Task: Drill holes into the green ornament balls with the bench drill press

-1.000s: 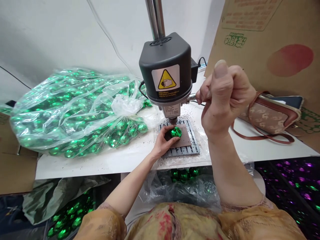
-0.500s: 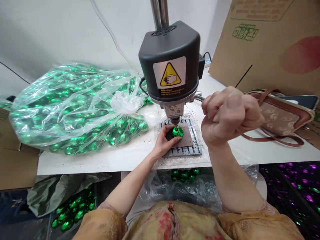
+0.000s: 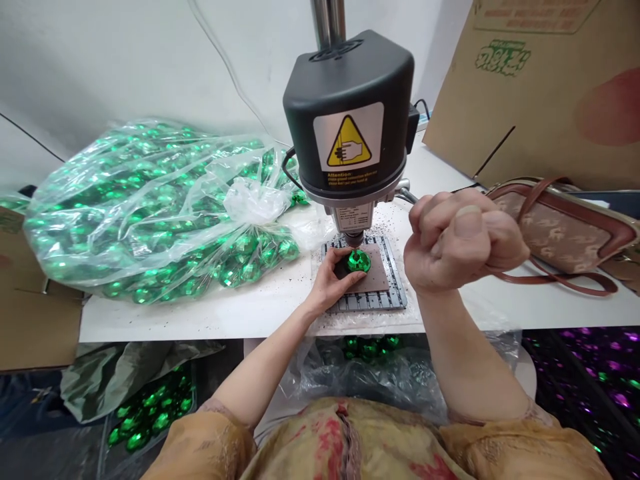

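Note:
A small bench drill press (image 3: 350,113) with a dark head and a yellow warning sticker stands on the white table (image 3: 200,313). My left hand (image 3: 333,283) pinches a green faceted gem (image 3: 359,261) on a brown pad over the slotted base plate (image 3: 370,301), right under the drill bit. My right hand (image 3: 463,240) is a closed fist around the press's feed lever (image 3: 406,195), pulled down to about base height; most of the lever is hidden in the fist.
A big clear bag of green gems (image 3: 150,207) lies left of the press. A brown handbag (image 3: 560,227) and cardboard boxes (image 3: 540,87) are at the right. More gem bags (image 3: 370,363) sit under the table's edge. Dark swarf dots the table.
My right fist has swung the lever down from beside the drill head to lower. The left hand keeps the gem in place under the bit.

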A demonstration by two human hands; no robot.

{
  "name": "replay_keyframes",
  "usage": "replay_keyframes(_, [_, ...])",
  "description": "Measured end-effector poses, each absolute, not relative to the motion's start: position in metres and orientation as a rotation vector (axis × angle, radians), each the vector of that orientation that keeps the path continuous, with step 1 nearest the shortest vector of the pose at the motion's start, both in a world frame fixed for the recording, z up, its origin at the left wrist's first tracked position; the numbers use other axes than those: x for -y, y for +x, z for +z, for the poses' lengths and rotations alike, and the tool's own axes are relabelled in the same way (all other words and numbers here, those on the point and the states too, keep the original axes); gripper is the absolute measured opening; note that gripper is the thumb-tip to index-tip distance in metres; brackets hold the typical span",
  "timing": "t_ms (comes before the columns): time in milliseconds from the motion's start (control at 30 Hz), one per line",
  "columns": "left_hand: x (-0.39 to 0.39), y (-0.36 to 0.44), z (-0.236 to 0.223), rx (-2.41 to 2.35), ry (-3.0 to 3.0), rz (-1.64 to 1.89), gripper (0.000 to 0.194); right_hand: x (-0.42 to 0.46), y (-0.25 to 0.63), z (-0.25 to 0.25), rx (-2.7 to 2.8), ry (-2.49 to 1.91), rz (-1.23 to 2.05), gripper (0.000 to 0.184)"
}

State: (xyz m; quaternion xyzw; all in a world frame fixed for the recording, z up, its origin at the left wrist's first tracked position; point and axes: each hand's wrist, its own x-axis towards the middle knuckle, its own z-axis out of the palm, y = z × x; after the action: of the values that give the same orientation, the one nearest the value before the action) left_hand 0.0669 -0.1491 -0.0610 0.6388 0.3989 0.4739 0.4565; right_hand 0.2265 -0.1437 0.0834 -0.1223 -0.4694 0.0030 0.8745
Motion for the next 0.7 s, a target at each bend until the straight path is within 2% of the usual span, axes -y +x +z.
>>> replay_keyframes(267, [0.15, 0.068, -0.06, -0.981, 1.585, 1.175, 0.059, 0.142, 0.228, 0.078, 1.045, -0.163, -0.051, 0.041])
replay_keyframes(433, [0.151, 0.069, -0.059, -0.986, 1.594, 1.177, 0.058, 0.144, 0.226, 0.074, 1.027, -0.16, -0.066, 0.048])
replay_keyframes(567, [0.148, 0.069, -0.058, -1.006, 1.608, 1.184, 0.057, 0.146, 0.225, 0.103, 0.911, -0.383, 0.072, 0.053])
replay_keyframes(700, [0.165, 0.069, -0.052, -1.147, 1.677, 1.307, 0.048, 0.146, 0.228, 0.139, 1.003, -0.542, 0.226, 0.046])
